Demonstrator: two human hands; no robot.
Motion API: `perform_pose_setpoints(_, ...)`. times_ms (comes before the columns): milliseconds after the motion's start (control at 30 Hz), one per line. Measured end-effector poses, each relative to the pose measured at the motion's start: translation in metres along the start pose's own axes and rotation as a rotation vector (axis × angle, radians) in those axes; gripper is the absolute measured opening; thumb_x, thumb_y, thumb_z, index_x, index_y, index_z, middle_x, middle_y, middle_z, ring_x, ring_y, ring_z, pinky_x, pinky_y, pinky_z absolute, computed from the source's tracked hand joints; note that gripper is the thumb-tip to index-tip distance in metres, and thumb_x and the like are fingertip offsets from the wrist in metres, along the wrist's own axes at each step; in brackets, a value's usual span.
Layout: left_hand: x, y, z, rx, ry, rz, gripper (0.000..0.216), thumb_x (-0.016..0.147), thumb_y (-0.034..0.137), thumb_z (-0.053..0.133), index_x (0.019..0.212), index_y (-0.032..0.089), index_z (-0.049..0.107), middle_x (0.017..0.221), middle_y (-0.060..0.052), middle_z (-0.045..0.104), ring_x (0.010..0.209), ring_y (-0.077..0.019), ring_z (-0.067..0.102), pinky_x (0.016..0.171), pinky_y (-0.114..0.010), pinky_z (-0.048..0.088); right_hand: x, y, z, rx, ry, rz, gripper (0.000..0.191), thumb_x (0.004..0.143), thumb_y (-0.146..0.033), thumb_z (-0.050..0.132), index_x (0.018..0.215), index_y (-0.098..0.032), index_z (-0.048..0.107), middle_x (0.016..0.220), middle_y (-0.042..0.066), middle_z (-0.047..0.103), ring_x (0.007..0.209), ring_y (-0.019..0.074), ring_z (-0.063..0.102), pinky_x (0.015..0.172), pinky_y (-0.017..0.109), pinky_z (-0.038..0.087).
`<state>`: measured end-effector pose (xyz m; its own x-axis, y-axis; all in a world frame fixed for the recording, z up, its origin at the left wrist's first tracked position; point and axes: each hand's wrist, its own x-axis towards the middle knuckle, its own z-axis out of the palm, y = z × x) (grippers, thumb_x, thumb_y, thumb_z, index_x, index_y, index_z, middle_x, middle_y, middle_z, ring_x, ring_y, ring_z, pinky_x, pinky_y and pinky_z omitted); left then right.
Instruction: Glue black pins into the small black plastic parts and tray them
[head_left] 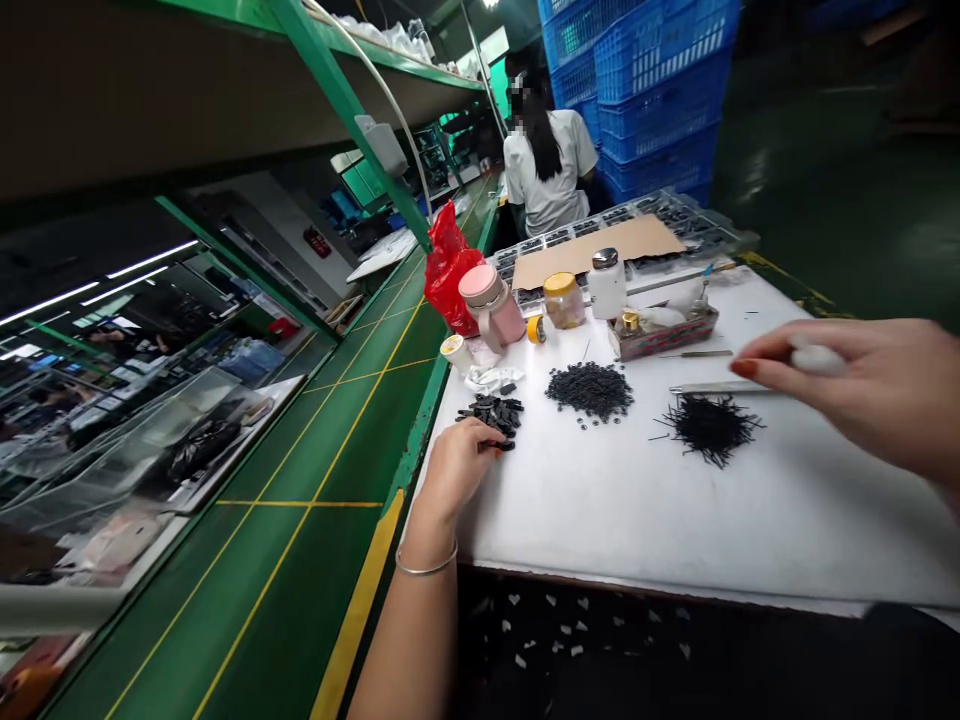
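Note:
My left hand [454,465] is at the near edge of a pile of small black oblong pieces [499,412]. Its thumb and fingers pinch one black piece [501,446] at the fingertips. Over the right of the white tabletop hovers my right hand [877,385], thumb and forefinger closed together; anything between the tips is too small to see. A white cover [817,357] shows on one of its fingers. Below it are a flat metal tool [709,388] and a heap of thin black pins [712,428]. Between the hands lies a pile of small black rings [590,390].
Behind the piles stand a pink mug [491,300], a red bag [450,270], a yellow-lidded jar [562,300], a white bottle [606,285] and a small box [667,335]. A green conveyor [330,450] runs along the left. A person [551,160] sits ahead, near stacked blue crates [652,100].

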<state>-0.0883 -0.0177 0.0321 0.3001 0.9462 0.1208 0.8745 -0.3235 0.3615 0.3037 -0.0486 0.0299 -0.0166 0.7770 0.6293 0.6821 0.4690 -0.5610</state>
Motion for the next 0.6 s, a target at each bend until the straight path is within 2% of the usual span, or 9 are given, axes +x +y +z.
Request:
perform_pose_setpoints(67,0.002,-0.003,0.009,0.099,-0.029,0.005,0.034,0.071,0.003,0.060,0.092,0.026,0.073,0.093,-0.002,0.066,0.081,-0.0184,0.060,0.073,-0.029,0.044,0.020,-0.029,0.020,-0.053,-0.017,0.032,0.012,0.082,-0.036,0.067,0.077,-0.025,0.069,0.074,0.001,0.067,0.062,0.0175,0.058,0.052,0.030,0.032)
perform_pose_setpoints(167,0.006,-0.003,0.016,0.178,-0.049,0.023,0.031,0.074,0.005,0.058,0.092,0.026,0.071,0.093,-0.002,0.063,0.083,-0.0199,0.060,0.074,-0.030,0.043,0.035,-0.044,0.040,0.013,-0.069,0.084,0.015,0.080,-0.036,0.067,0.076,-0.023,0.069,0.074,0.001,0.068,0.066,0.0183,0.061,0.059,0.029,0.039)
perform_pose_setpoints(267,0.011,-0.001,0.013,0.216,-0.077,0.044,0.025,0.077,0.009,0.056,0.089,0.026,0.069,0.093,-0.002,0.061,0.084,-0.0202,0.058,0.072,-0.030,0.042,0.037,-0.035,0.048,0.021,-0.072,0.187,0.016,0.079,-0.035,0.065,0.072,-0.020,0.068,0.070,0.000,0.066,0.066,0.0174,0.060,0.060,0.027,0.039)
perform_pose_setpoints(367,0.015,-0.003,0.008,0.181,-0.115,0.056,0.016,0.077,0.015,0.058,0.086,0.025,0.066,0.094,-0.002,0.059,0.084,-0.0202,0.056,0.072,-0.030,0.041,0.035,-0.015,0.048,-0.034,-0.025,0.316,0.023,0.078,-0.039,0.064,0.070,-0.018,0.067,0.058,-0.001,0.059,0.060,0.0158,0.054,0.058,0.026,0.035)
perform_pose_setpoints(500,0.022,-0.013,0.005,-0.032,-0.111,0.029,0.009,0.077,0.027,0.061,0.085,0.023,0.065,0.094,-0.003,0.058,0.081,-0.0191,0.055,0.070,-0.030,0.041,0.030,0.009,0.046,-0.048,0.019,0.471,0.026,0.075,-0.042,0.064,0.072,-0.016,0.069,0.057,-0.001,0.057,0.062,0.0162,0.053,0.059,0.025,0.035)
perform_pose_setpoints(600,0.025,-0.020,0.003,-0.272,-0.053,-0.012,0.016,0.077,0.035,0.064,0.085,0.021,0.065,0.097,-0.005,0.060,0.083,-0.0193,0.054,0.067,-0.028,0.041,0.027,0.012,0.048,-0.007,-0.069,0.459,0.023,0.075,-0.039,0.064,0.074,-0.017,0.071,0.064,0.000,0.063,0.067,0.0172,0.057,0.062,0.025,0.037)
